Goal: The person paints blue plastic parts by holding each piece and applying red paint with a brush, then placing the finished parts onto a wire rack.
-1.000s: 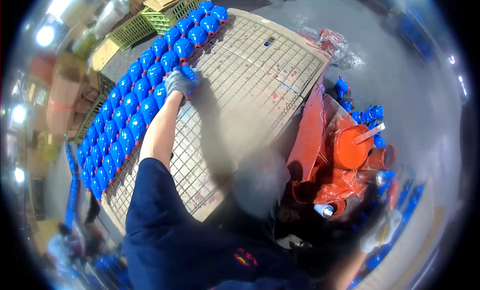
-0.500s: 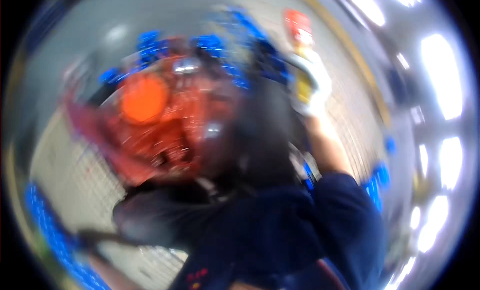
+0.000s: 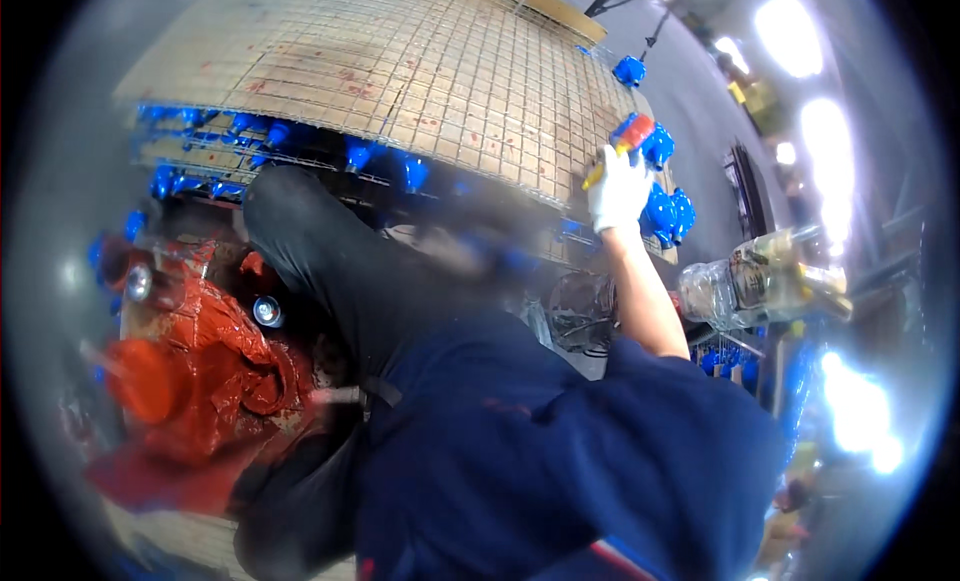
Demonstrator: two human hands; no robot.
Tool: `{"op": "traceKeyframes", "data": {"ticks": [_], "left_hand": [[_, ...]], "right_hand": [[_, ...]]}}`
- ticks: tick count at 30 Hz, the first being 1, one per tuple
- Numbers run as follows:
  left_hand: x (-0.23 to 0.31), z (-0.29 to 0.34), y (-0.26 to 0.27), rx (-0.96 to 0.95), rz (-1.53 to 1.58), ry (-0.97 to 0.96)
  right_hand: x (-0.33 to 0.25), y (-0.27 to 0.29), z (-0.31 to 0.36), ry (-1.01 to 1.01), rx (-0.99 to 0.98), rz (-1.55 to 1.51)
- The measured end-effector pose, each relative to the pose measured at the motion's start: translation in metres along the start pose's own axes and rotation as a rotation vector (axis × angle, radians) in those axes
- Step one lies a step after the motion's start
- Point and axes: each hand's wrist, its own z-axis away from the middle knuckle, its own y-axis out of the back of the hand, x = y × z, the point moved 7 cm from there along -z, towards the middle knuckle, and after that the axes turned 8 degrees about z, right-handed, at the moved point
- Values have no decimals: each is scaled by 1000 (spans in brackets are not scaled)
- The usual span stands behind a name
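Note:
My right hand [image 3: 620, 193], in a white glove, is closed round a paintbrush [image 3: 633, 133] with a yellow handle and a red head. The brush head lies over or against a glossy blue casting-like part [image 3: 658, 147]; I cannot tell whether they touch. Just below the hand's right side hang more blue parts [image 3: 662, 217], and a single blue part [image 3: 630, 72] sits farther off. My left hand is out of view.
A large wire-mesh rack [image 3: 420, 71] over a tan board with red spots spreads ahead. Blue parts [image 3: 360, 153] line its near edge. At the left lies red, paint-covered sheeting [image 3: 225, 341] with a blurred orange-red round thing [image 3: 150, 381]. Plastic-wrapped equipment [image 3: 740, 281] stands right.
The view has swung round, bringing the mesh rack ahead and the red sheeting to the lower left. My right hand still holds the paintbrush, now beside the blue parts.

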Motion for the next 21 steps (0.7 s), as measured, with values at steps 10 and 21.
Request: {"op": "traceKeyframes", "data": {"ticks": [10,21], "left_hand": [[46,30,-48,-323,544,-104],[119,69,-41,-434,1082,164]], "right_hand": [[35,-9,41,-49,-76,-196],[-171,148,-65,115,-135,-1818]]}}
